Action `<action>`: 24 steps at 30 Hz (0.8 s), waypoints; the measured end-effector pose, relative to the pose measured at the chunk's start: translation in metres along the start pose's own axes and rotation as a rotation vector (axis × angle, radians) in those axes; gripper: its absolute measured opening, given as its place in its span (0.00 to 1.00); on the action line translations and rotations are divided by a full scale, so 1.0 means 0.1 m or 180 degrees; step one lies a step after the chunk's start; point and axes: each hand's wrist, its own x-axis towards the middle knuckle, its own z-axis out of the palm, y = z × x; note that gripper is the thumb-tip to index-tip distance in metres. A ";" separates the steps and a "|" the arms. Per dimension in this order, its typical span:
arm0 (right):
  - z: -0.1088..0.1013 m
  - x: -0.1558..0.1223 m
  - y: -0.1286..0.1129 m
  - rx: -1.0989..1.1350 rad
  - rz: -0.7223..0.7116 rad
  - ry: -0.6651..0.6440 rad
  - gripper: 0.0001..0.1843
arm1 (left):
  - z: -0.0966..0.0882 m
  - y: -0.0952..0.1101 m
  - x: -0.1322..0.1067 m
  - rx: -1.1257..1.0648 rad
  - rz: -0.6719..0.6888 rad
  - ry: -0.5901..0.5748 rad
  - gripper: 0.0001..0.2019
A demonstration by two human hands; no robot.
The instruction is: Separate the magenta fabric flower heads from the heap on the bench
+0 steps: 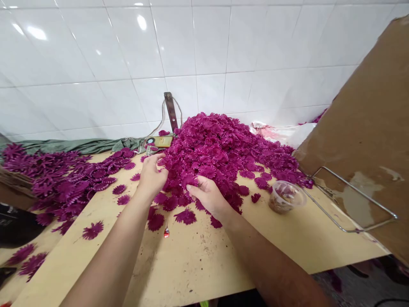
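Note:
A big heap of magenta artificial flower heads rises in the middle of the wooden board. At its front, my right hand pinches one magenta flower head between thumb and fingers. My left hand is at the heap's left edge, thumb and forefinger apart, fingertips beside a few petals; its other fingers are mostly hidden. Loose flower heads lie on the board below both hands, among them one ragged flower head.
A second pile of flowers spreads at the left. Right of the heap stand a clear plastic tub, a bent wire frame and a large cardboard box. Behind are a yellow device, a green cloth and a tiled wall.

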 end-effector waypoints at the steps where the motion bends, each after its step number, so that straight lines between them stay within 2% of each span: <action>1: -0.01 0.00 0.02 0.0021 0.0019 -0.0009 0.08 | 0.01 0.05 -0.07 0.0098 0.0107 -0.0105 0.12; 3: -0.02 0.00 0.07 0.0008 0.0018 0.0000 0.09 | 0.03 0.16 -0.23 0.0144 0.0106 -0.0369 0.10; 7: -0.06 0.00 0.12 -0.0210 -0.0159 0.0043 0.11 | 0.04 0.32 -0.47 -0.0071 -0.0128 -0.1138 0.07; 11: -0.09 -0.02 0.07 -0.0260 -0.0151 0.0092 0.17 | 0.06 0.29 -0.52 -0.0572 -0.0494 -0.1720 0.08; 14: -0.11 -0.03 0.02 -0.0221 0.0072 0.0134 0.22 | 0.08 0.26 -0.54 -0.0961 -0.0618 -0.1832 0.10; 19: -0.10 -0.02 0.03 -0.0249 0.0020 0.0059 0.22 | 0.22 0.23 -0.57 -0.1095 -0.0591 -0.1333 0.07; 21: -0.08 -0.05 0.02 -0.0346 -0.0124 0.0054 0.22 | 0.25 0.18 -0.49 -0.1148 -0.0865 -0.0749 0.05; 23: -0.06 -0.09 0.00 -0.0508 -0.0157 -0.0154 0.21 | 0.20 0.11 -0.34 -0.1156 -0.1245 0.0171 0.06; 24: -0.05 -0.12 -0.02 -0.0578 -0.0123 -0.0291 0.20 | 0.15 0.09 -0.26 -0.1146 -0.1380 0.0506 0.07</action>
